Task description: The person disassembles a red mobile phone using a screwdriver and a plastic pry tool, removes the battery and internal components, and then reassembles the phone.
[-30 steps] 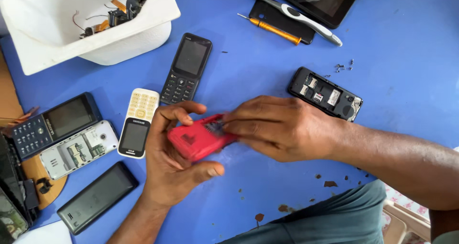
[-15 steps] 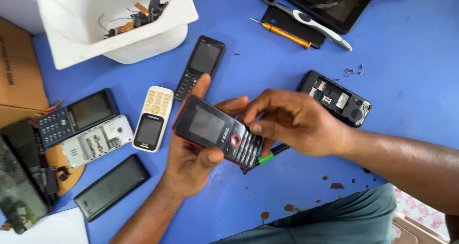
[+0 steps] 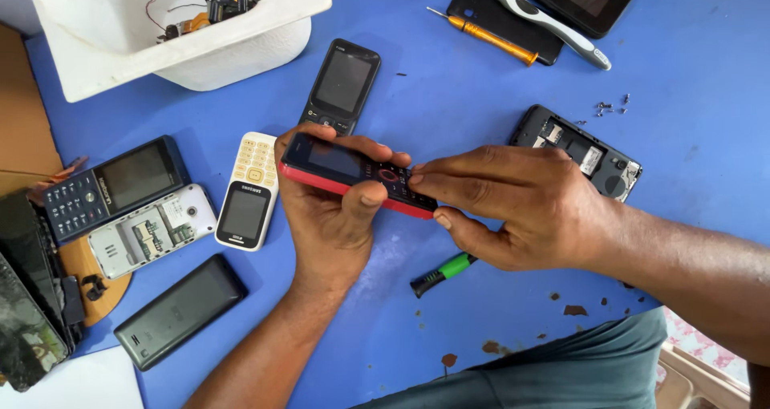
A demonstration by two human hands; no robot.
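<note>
A red keypad phone with a black front (image 3: 341,165) is held face up above the blue table (image 3: 449,80). My left hand (image 3: 330,216) cups it from below, thumb lying across its keypad. My right hand (image 3: 513,204) grips the phone's right end, fingertips pressing on the keys and the lower edge. A green-and-black screwdriver (image 3: 441,271) lies on the table just under my right hand.
A black keypad phone (image 3: 341,84) and a cream one (image 3: 247,191) lie behind my left hand. An opened phone body (image 3: 577,152) is at the right. Several phones and parts lie at the left. A white tub (image 3: 172,36) stands at the back left; tools lie at the back right.
The phone was red back up a second ago; it has been turned screen up. Both hands have shifted slightly and the right hand now presses on its keypad end.
</note>
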